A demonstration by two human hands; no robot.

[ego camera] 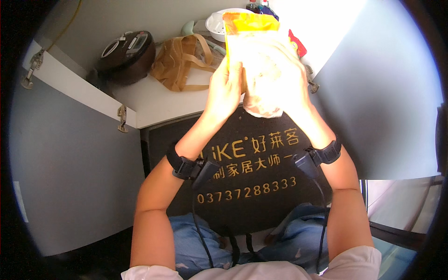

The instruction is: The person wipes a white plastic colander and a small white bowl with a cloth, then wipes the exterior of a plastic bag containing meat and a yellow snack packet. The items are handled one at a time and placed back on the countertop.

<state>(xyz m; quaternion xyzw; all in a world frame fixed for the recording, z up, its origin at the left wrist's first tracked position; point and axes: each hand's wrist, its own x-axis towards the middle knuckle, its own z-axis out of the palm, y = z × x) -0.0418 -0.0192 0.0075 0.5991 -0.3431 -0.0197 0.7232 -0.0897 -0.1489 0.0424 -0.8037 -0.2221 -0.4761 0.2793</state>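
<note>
A yellow-topped plastic bag (250, 23) is held up in front of the cabinet, its lower part washed out by glare. My left hand (225, 84) grips its left side, the thumb pointing up along it. My right hand (295, 80) is on the right side, overexposed, with the fingers hard to make out. Below and between the hands hangs a clear bag with pale contents (262, 105); whether it is joined to the yellow-topped bag I cannot tell. Both wrists wear black straps with small devices and cables.
Inside the cabinet are a dark rice cooker (127, 56), a brown tote bag (178, 64), a white basin (216, 26), bottles (252, 6) and a red packet (297, 43). Grey doors (80, 157) stand open on both sides. A black mat (245, 213) bearing writing lies below.
</note>
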